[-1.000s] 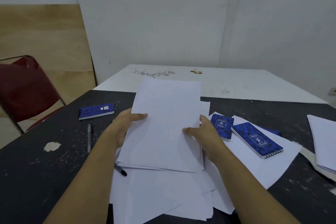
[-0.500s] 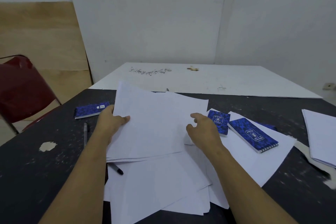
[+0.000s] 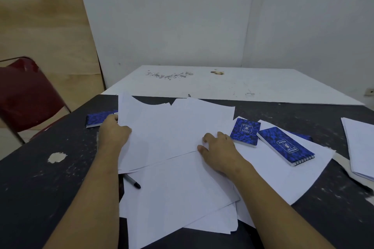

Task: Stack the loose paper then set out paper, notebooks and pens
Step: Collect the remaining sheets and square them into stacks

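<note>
**Sheaf of paper held over loose sheets on a dark table.**
Bare tabletop (image 3: 50,188) lies open left of the left forearm. To the right, room is taken by two blue notebooks (image 3: 245,131) (image 3: 285,145) lying on a sheet, with a separate paper stack (image 3: 360,147) at the frame's right edge. A white table (image 3: 222,85) abuts the far edge. The sheaf (image 3: 172,131) lies askew on the loose sheets (image 3: 178,188), its far corners near that far edge. The left hand (image 3: 113,133) grips the sheaf's left edge, thumb on top, just beside a third notebook (image 3: 97,118). The right hand (image 3: 220,149) rests on the sheaf's near right part, fingers bent and thumb at its near edge; whether it pinches cannot be told. A pen (image 3: 132,182) projects from under the paper beside the left forearm.
</note>
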